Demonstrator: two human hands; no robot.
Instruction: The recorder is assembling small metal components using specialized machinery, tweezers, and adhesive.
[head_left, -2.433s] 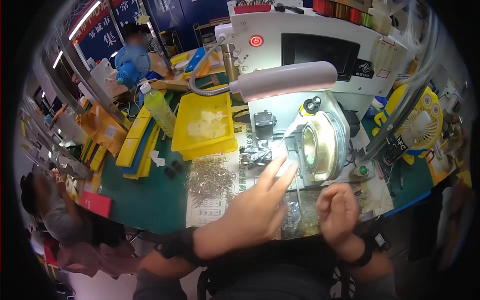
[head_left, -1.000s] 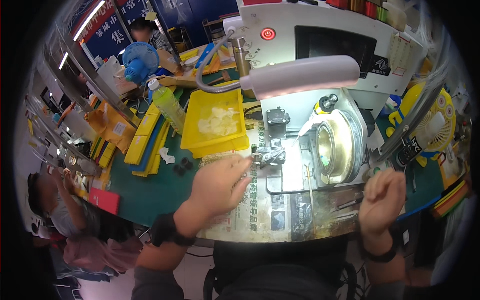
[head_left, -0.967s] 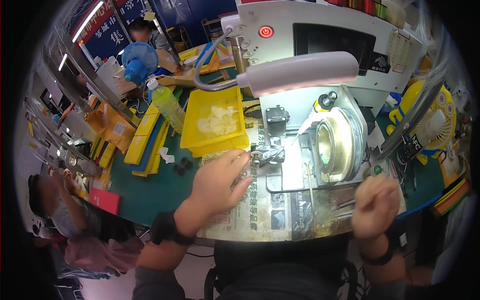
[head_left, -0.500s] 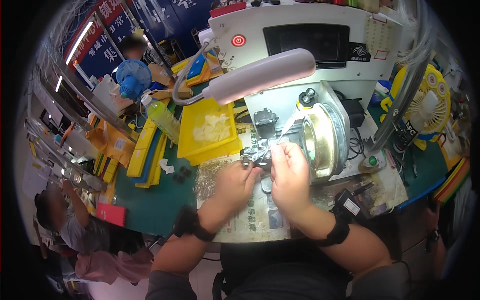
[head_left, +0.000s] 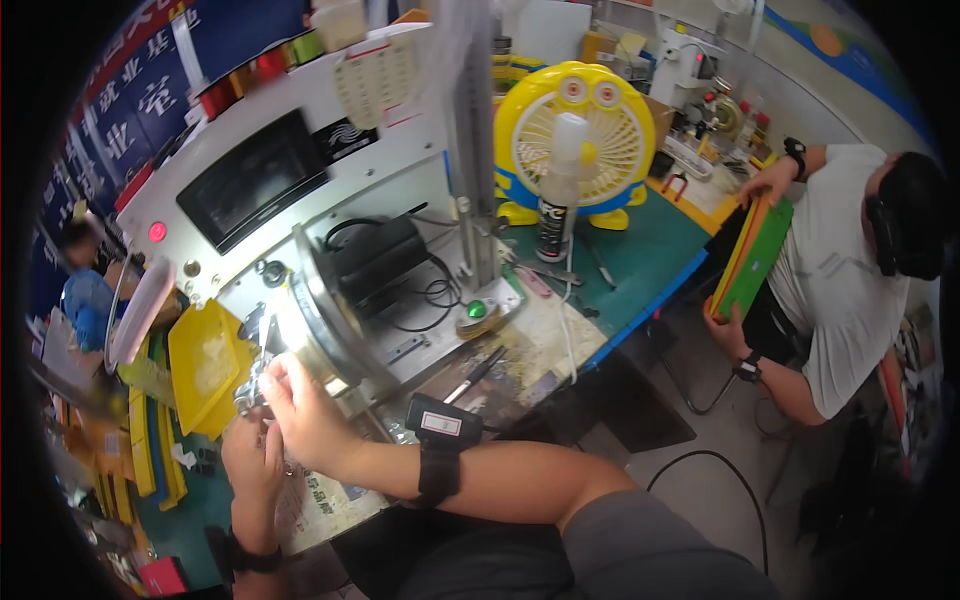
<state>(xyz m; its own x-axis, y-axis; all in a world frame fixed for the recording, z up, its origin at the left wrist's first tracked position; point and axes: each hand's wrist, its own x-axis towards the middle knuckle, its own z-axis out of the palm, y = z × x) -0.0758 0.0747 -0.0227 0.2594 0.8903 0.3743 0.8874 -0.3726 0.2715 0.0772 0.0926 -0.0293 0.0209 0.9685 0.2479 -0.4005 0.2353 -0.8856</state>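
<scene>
My right hand (head_left: 312, 425) is closed in a pinch at the front of the grey-white machine (head_left: 270, 265). A thin, pale, stick-like thing (head_left: 265, 338) rises from its fingertips; its exact kind is too small to tell. Just below and to the left, my left hand (head_left: 250, 458) has its fingers bent together against a small metal fixture (head_left: 246, 394). Whatever it pinches is hidden. Beside the right hand stands the machine's bright round metal wheel (head_left: 325, 335), lit by a lamp (head_left: 140, 310).
A yellow tray (head_left: 205, 375) with pale bits is left of the hands. Right of the machine are a yellow fan (head_left: 575, 150), a spray bottle (head_left: 556, 205) and a pen (head_left: 474, 375). A seated person (head_left: 850, 250) at the right holds green and yellow boards (head_left: 757, 257).
My view has swung to the right, so the machine and hands now appear further left. The person with the boards has come into sight. Both hands stay at the fixture.
</scene>
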